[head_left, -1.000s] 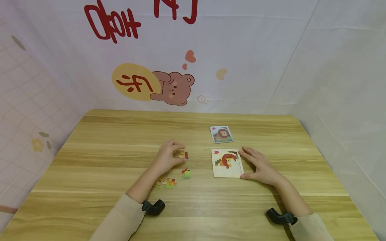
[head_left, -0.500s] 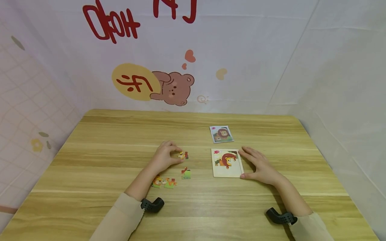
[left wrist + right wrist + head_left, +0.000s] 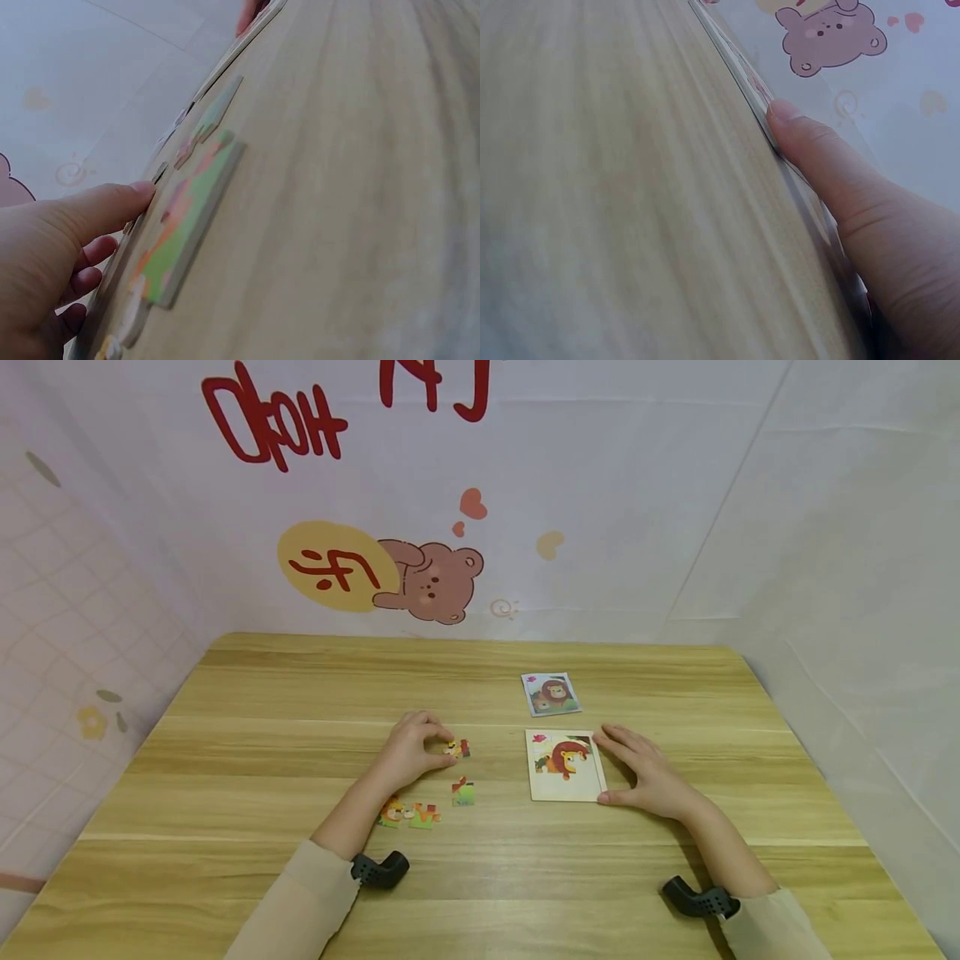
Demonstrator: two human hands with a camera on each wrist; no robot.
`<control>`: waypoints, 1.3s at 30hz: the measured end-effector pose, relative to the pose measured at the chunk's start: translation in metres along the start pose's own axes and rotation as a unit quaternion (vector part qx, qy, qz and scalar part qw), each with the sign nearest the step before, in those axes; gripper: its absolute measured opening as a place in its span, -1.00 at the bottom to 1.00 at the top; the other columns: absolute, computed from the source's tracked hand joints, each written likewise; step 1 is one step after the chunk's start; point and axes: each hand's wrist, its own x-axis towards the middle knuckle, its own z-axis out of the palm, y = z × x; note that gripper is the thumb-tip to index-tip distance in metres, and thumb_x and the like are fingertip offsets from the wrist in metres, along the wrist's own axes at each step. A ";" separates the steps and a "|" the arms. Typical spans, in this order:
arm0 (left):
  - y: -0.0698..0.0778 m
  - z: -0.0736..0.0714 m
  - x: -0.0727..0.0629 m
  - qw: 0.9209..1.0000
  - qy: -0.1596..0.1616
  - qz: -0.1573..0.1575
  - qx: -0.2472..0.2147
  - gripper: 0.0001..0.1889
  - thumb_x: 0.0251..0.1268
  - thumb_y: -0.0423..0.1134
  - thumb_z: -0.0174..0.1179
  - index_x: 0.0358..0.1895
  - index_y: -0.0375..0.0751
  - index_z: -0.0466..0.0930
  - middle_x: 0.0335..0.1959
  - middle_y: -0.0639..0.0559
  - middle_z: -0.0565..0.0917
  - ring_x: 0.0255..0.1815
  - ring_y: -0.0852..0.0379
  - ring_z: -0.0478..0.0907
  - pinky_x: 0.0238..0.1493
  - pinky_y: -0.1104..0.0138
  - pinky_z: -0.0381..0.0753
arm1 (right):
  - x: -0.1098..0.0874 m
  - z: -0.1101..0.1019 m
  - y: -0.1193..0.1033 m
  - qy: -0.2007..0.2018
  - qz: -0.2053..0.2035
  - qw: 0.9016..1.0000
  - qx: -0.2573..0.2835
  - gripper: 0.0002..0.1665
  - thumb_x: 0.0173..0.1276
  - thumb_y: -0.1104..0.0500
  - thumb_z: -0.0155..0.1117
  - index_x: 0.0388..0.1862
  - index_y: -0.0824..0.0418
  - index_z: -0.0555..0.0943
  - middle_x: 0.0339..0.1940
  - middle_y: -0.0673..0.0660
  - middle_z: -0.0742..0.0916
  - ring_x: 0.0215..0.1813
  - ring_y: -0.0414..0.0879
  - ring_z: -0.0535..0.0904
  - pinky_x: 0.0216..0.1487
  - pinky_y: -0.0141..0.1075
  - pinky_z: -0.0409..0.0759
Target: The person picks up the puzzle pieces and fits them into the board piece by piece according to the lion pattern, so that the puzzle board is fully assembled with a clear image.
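one bare left hand (image 3: 411, 750) pinches a small flat yellow-and-red jigsaw piece (image 3: 458, 747) between bent thumb and forefinger. the bare right hand (image 3: 648, 778), fingers widely spread, touches the right edge of a square cream puzzle board (image 3: 551, 788) (its lion picture only partly filled). between left hand and board, nearer the wearer, lies a green-and-red jigsaw piece (image 3: 463, 793); two orange-and-green jigsaw pieces (image 3: 424, 817) sit by the left wrist. beyond the board, a small printed lion card (image 3: 551, 695) lies on the wood-grain table (image 3: 487, 885).
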 end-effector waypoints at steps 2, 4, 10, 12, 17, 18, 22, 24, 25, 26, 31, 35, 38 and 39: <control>0.000 0.000 0.000 1.000 0.000 0.004 -0.001 -0.68 -0.08 -0.10 0.52 -0.21 -0.09 0.74 -0.14 0.08 0.55 0.03 0.01 0.36 0.11 0.07 0.31 | 0.000 0.000 0.000 0.000 -0.001 1.000 0.001 0.12 0.00 -0.26 0.48 0.49 0.07 0.24 0.51 0.22 0.16 0.49 0.24 -0.08 0.30 0.27 -0.13; 0.000 0.000 -0.001 1.000 0.001 0.007 -0.005 -0.68 -0.08 -0.09 0.52 -0.22 -0.09 0.74 -0.16 0.11 0.55 0.02 0.03 0.37 0.10 0.08 0.32 | -0.001 0.000 -0.001 -0.001 -0.001 1.000 0.001 0.12 0.00 -0.26 0.48 0.49 0.07 0.24 0.51 0.22 0.16 0.49 0.24 -0.08 0.30 0.27 -0.13; 0.003 -0.001 -0.001 0.999 0.013 0.011 -0.031 -0.69 -0.07 -0.11 0.52 -0.22 -0.08 0.72 -0.16 0.16 0.56 0.00 0.09 0.37 0.05 0.13 0.38 | -0.001 0.000 -0.001 -0.001 0.000 1.000 0.001 0.13 0.00 -0.25 0.49 0.49 0.07 0.23 0.51 0.21 0.16 0.49 0.24 -0.08 0.30 0.28 -0.13; 0.005 -0.001 -0.001 0.999 0.019 0.016 -0.035 -0.70 -0.07 -0.12 0.52 -0.23 -0.09 0.72 -0.16 0.15 0.57 0.00 0.08 0.38 0.04 0.13 0.40 | -0.001 -0.001 -0.001 -0.002 0.000 1.000 0.000 0.12 0.00 -0.25 0.49 0.49 0.07 0.23 0.51 0.21 0.16 0.49 0.24 -0.08 0.30 0.27 -0.13; 0.013 0.000 0.000 0.998 0.028 0.022 -0.043 -0.71 -0.06 -0.15 0.52 -0.22 -0.10 0.73 -0.16 0.13 0.58 0.04 0.04 0.37 0.08 0.08 0.38 | -0.001 -0.001 0.001 -0.002 -0.002 1.000 0.000 0.12 0.01 -0.25 0.49 0.49 0.07 0.23 0.51 0.21 0.15 0.49 0.24 -0.08 0.30 0.27 -0.14; 0.015 0.000 0.001 0.998 0.029 0.021 -0.046 -0.71 -0.06 -0.16 0.52 -0.22 -0.10 0.73 -0.15 0.13 0.58 0.05 0.04 0.37 0.09 0.08 0.37 | -0.001 -0.001 0.001 -0.002 -0.002 1.000 0.000 0.12 0.01 -0.25 0.48 0.49 0.07 0.22 0.51 0.21 0.15 0.49 0.24 -0.09 0.30 0.26 -0.15; 0.024 0.003 0.002 0.997 0.028 0.016 -0.067 -0.73 -0.07 -0.18 0.52 -0.24 -0.07 0.72 -0.15 0.15 0.58 0.07 0.06 0.35 0.11 0.09 0.35 | -0.001 -0.001 0.003 -0.002 -0.003 1.000 0.002 0.12 0.01 -0.25 0.48 0.50 0.06 0.22 0.52 0.20 0.15 0.49 0.24 -0.09 0.30 0.27 -0.16; 0.028 0.006 0.002 0.997 0.029 0.017 -0.075 -0.73 -0.07 -0.18 0.52 -0.24 -0.05 0.72 -0.15 0.18 0.58 0.06 0.08 0.35 0.10 0.10 0.35 | -0.001 -0.001 0.004 -0.003 -0.001 1.000 0.003 0.12 0.02 -0.25 0.48 0.50 0.06 0.22 0.52 0.20 0.14 0.49 0.24 -0.10 0.30 0.27 -0.16; 0.030 0.007 0.002 0.996 0.030 0.019 -0.079 -0.74 -0.07 -0.18 0.52 -0.25 -0.05 0.72 -0.16 0.19 0.58 0.05 0.09 0.35 0.09 0.10 0.35 | -0.001 -0.001 0.004 -0.003 -0.001 1.000 0.004 0.12 0.02 -0.25 0.48 0.50 0.06 0.22 0.52 0.20 0.14 0.49 0.24 -0.10 0.30 0.27 -0.16; 0.032 0.009 0.003 0.996 0.029 0.022 -0.083 -0.74 -0.07 -0.19 0.52 -0.25 -0.05 0.72 -0.17 0.19 0.58 0.05 0.10 0.35 0.08 0.11 0.36 | -0.001 -0.001 0.004 -0.003 0.000 1.000 0.005 0.12 0.02 -0.25 0.48 0.50 0.06 0.21 0.52 0.20 0.14 0.49 0.24 -0.10 0.30 0.28 -0.17; 0.043 0.020 0.006 0.996 0.023 0.037 -0.084 -0.72 -0.09 -0.18 0.53 -0.25 -0.07 0.72 -0.19 0.18 0.57 0.02 0.11 0.36 0.06 0.13 0.36 | -0.002 -0.003 0.002 -0.002 -0.002 1.000 0.004 0.12 0.01 -0.24 0.49 0.49 0.07 0.22 0.51 0.22 0.15 0.49 0.25 -0.10 0.30 0.28 -0.16; 0.051 0.028 0.009 0.996 0.019 0.043 -0.078 -0.72 -0.10 -0.17 0.53 -0.26 -0.07 0.72 -0.18 0.17 0.57 0.01 0.12 0.37 0.04 0.17 0.38 | -0.002 -0.004 0.001 -0.001 -0.002 1.000 0.003 0.12 0.01 -0.24 0.49 0.49 0.09 0.23 0.51 0.24 0.16 0.49 0.26 -0.09 0.29 0.29 -0.15; 0.058 0.034 0.012 0.996 0.013 0.051 -0.073 -0.72 -0.09 -0.16 0.53 -0.26 -0.08 0.71 -0.18 0.16 0.57 -0.02 0.12 0.37 0.00 0.19 0.40 | -0.003 -0.005 0.000 0.000 0.000 1.000 0.004 0.12 0.01 -0.23 0.49 0.49 0.11 0.23 0.51 0.24 0.16 0.48 0.27 -0.08 0.29 0.29 -0.15; 0.060 0.036 0.014 0.996 0.010 0.052 -0.069 -0.72 -0.08 -0.16 0.52 -0.26 -0.07 0.71 -0.19 0.16 0.57 -0.03 0.12 0.37 -0.01 0.19 0.40 | -0.003 -0.005 0.000 0.000 -0.001 1.000 0.004 0.12 0.01 -0.23 0.49 0.48 0.11 0.24 0.50 0.24 0.16 0.48 0.27 -0.08 0.29 0.29 -0.15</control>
